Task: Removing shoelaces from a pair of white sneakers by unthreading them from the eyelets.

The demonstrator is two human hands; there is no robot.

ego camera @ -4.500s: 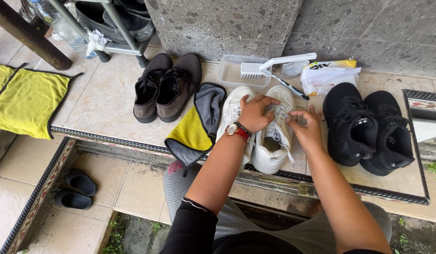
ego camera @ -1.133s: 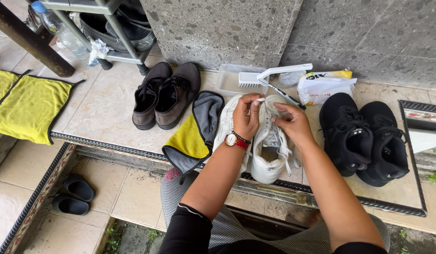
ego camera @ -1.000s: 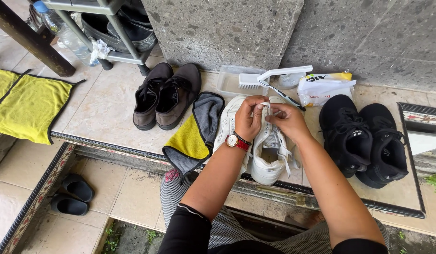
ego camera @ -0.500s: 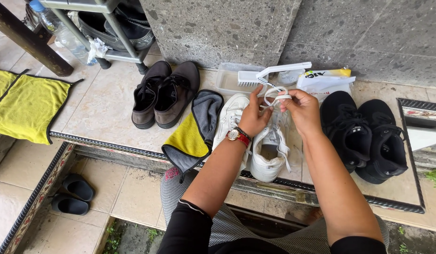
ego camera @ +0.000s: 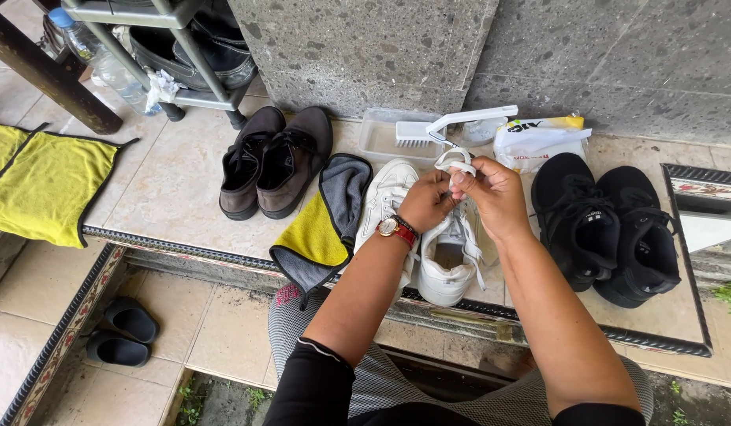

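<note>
Tiled ledge | both my hands, left and right, pinch white lace above white shoe | I judge: keep it taut, pull evenly

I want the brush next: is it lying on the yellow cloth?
No, the brush rests on a clear tray by the wall, apart from the yellow cloth.

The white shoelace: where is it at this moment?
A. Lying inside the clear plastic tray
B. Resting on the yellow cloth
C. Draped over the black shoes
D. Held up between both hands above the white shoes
D: the left hand and the right hand pinch the looped white shoelace together, raised over the white shoes.
</note>
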